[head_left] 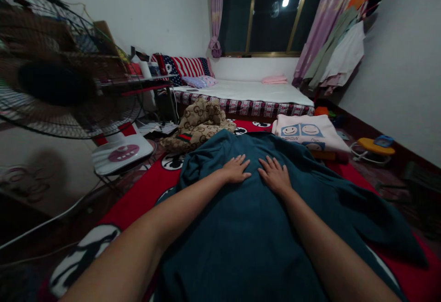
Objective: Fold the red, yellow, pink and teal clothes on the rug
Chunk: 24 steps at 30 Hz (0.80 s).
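Note:
A dark teal long-sleeved garment (255, 228) lies spread over a red patterned blanket (138, 201). One of its sleeves stretches out to the lower right, and its left side is bunched in folds. My left hand (237, 169) rests flat on the cloth with fingers apart. Close by on the right, my right hand (274, 173) also lies flat on the garment, fingers spread. A gap of smooth cloth separates the two hands. Neither hand grips anything.
Beyond the garment sit a brown patterned cloth (203, 120) and a folded pale pink fabric (312, 132) with printed faces. A large fan (58, 81) stands at the left, near a white folding chair (120, 152). A bed (248, 93) lies under the window; an orange stool (374, 145) is right.

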Each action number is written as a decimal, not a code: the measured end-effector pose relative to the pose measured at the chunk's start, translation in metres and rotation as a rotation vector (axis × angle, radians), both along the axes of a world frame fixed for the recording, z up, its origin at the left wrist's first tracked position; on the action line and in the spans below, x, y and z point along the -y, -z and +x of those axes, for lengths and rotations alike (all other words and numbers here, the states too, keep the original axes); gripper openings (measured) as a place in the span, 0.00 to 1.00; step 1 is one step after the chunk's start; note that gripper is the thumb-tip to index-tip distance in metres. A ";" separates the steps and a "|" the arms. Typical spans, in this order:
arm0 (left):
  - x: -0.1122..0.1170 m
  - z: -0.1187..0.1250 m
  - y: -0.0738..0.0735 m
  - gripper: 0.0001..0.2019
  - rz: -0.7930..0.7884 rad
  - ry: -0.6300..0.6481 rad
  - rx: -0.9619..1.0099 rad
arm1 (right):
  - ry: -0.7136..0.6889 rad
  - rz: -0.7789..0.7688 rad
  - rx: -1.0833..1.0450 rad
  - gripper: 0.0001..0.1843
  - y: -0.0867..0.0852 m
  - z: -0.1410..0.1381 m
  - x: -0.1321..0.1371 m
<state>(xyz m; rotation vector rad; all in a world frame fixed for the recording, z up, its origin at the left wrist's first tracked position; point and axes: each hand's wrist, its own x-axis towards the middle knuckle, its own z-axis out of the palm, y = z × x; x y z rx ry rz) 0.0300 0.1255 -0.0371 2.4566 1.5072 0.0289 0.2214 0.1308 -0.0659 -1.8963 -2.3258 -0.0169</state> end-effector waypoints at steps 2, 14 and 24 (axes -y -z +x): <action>0.029 -0.018 -0.009 0.33 -0.067 0.085 0.060 | 0.012 -0.013 0.011 0.29 0.001 -0.001 0.002; 0.144 -0.181 -0.043 0.21 0.177 -0.561 0.300 | 0.009 -0.022 -0.026 0.31 0.002 0.004 0.014; 0.150 -0.218 -0.043 0.15 0.052 -0.596 0.194 | 0.005 -0.008 -0.062 0.30 -0.001 0.004 0.019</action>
